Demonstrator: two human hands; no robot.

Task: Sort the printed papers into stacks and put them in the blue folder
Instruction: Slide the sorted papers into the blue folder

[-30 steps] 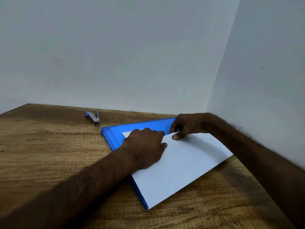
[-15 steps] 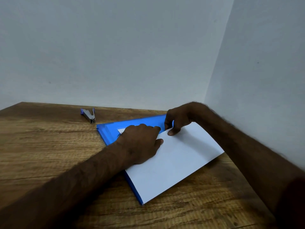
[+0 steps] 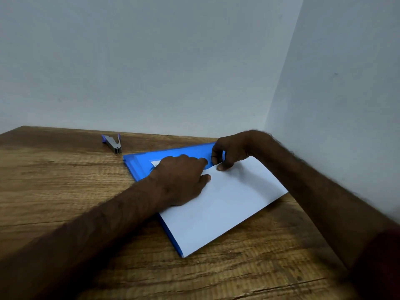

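View from above onto a wooden table (image 3: 54, 191) set into a corner between two plain pale walls (image 3: 151, 72).

Near the middle, a blue folder (image 3: 142, 165), flat on the wood and turned at an angle, one corner pointing toward the far left. On top of it, a stack of white papers (image 3: 227, 204), blank face up, covering most of the folder. Left uncovered: a blue band along the far edge, a wedge at the far-left corner, and a thin blue line down the near-left side. A small white paper corner (image 3: 155, 163) peeking out just beyond the knuckles of the left hand.

Left hand (image 3: 181, 180) reaching in from the lower left, palm down on the far-left part of the stack. Fingers stretched out nearly straight and pressed flat against the top sheet, gripping nothing.

Right hand (image 3: 231, 152) reaching in along the right-hand wall, at the far edge of the stack. Fingers curled tight, thumb tip resting on the top sheet, forefinger hooked down over the folder's blue far edge, a sliver of blue visible inside the curl. A pinch on the folder's edge, the exact hold partly hidden by the fingers.

Well apart from all this, at the far left of the table near the back wall, a small grey stapler (image 3: 113, 144) with blue trim, lying on the wood.
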